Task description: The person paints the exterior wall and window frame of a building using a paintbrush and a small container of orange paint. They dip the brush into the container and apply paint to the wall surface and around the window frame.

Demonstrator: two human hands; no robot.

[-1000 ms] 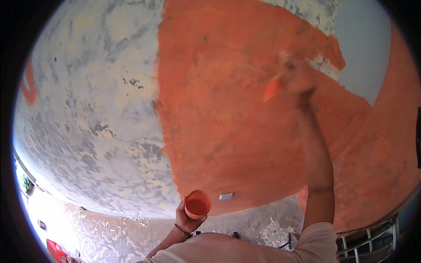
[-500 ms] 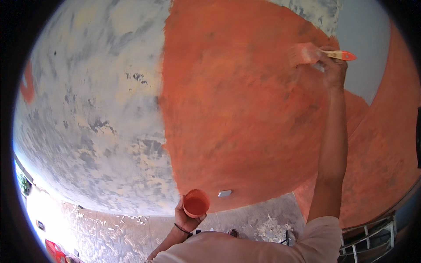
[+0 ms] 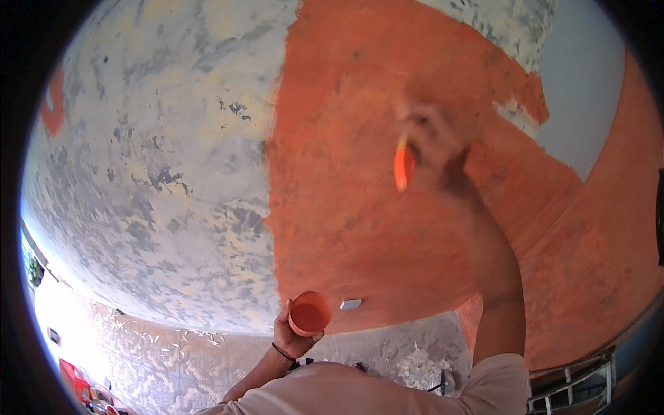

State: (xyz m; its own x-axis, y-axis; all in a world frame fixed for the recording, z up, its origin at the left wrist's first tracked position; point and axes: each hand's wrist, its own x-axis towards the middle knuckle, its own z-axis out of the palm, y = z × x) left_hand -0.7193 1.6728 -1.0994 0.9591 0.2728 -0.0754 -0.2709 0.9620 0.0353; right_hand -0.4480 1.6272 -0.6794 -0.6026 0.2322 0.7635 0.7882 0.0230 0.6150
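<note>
Low in the view, my left hand (image 3: 294, 336) is closed round a small cup (image 3: 309, 313) with orange paint inside. My right hand (image 3: 436, 142) is raised in front of the orange-painted part of the wall (image 3: 366, 228), smeared by motion. It grips a paintbrush (image 3: 404, 166), whose orange-tipped handle points down. The hand and the blur hide the bristles, so I cannot tell whether they touch the wall. Left of the orange paint, the wall is bare and patchy grey-white (image 3: 173, 159).
A white wall fitting (image 3: 351, 304) sits beside the cup. A pale blue-grey area (image 3: 581, 90) borders the orange at the upper right. White peelings (image 3: 422, 363) lie on the floor. At the lower right stands a metal frame (image 3: 570, 389), and red things (image 3: 75, 380) lie at the lower left.
My right hand has swung left and down with the paintbrush, and the handle has turned from pointing right to pointing down. My left hand still holds the cup.
</note>
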